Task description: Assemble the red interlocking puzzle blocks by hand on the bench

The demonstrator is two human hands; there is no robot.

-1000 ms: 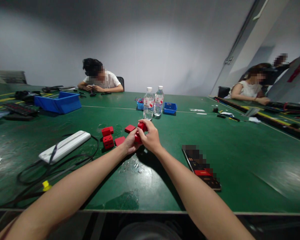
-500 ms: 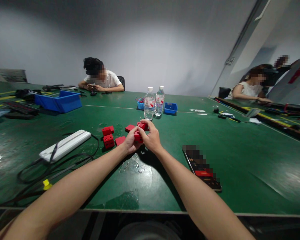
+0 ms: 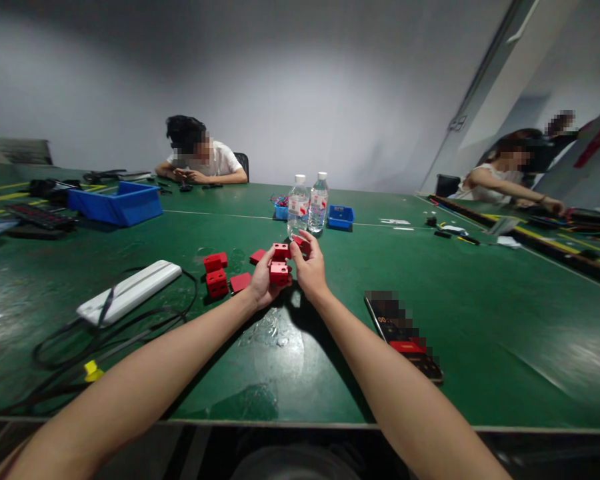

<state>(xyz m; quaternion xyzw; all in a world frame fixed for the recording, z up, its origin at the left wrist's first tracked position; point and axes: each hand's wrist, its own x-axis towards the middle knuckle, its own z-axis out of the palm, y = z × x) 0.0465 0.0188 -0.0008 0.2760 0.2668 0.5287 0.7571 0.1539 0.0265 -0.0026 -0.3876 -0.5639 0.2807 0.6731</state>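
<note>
My left hand is closed around red blocks with round holes, raised just over the green table. Another holed face shows at the top of this red piece, close to my right thumb. Beside it, my right hand curls its thumb and fingers around a further red block, mostly hidden by the hand. To the left of my hands, red blocks stand together on the table. A flat red piece lies near my left wrist, and another red piece sits just behind my left hand.
Two water bottles stand beyond my hands, beside a small blue bin. A white power strip with black cables lies left, a phone right. A large blue bin is farther left. People sit across the table.
My hands have moved apart slightly, the right one shifting right and away from the left. More of the red blocks in my left hand now shows. At the right, a person's arm has reached farther out.
</note>
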